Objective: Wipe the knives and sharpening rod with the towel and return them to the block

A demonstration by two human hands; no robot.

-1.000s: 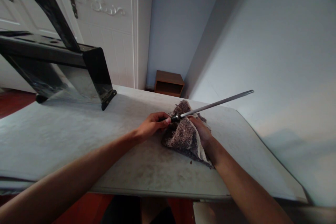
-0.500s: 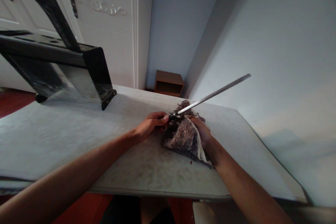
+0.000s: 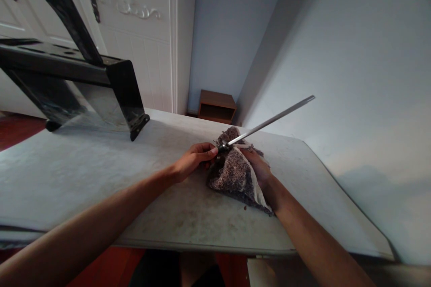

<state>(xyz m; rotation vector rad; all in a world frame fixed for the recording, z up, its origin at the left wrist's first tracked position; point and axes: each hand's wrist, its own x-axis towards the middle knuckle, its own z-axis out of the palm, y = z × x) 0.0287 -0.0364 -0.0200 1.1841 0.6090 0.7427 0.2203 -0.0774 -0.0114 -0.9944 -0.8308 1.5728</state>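
My left hand (image 3: 198, 158) is closed around the black handle of a sharpening steel (image 3: 269, 121). Its long metal rod points up and to the right, over the far side of the table. My right hand (image 3: 257, 166) grips a shaggy brown-grey cloth (image 3: 232, 172) with a pale backing, bunched below and behind the steel near the handle. The fingertips of that hand are partly hidden by the cloth. Part of the cloth hangs down onto the tabletop.
A knife block (image 3: 119, 94) with clear sides stands at the left on the pale table (image 3: 168, 219), a black-handled knife (image 3: 72, 24) in it. Behind are a white cabinet (image 3: 141, 54) and a small brown box-shaped shelf (image 3: 217, 103). A wall (image 3: 353, 76) borders the right side.
The steel's tip has shifted slightly left, and the cloth around its base has moved a little. Both hands stay in nearly the same place.
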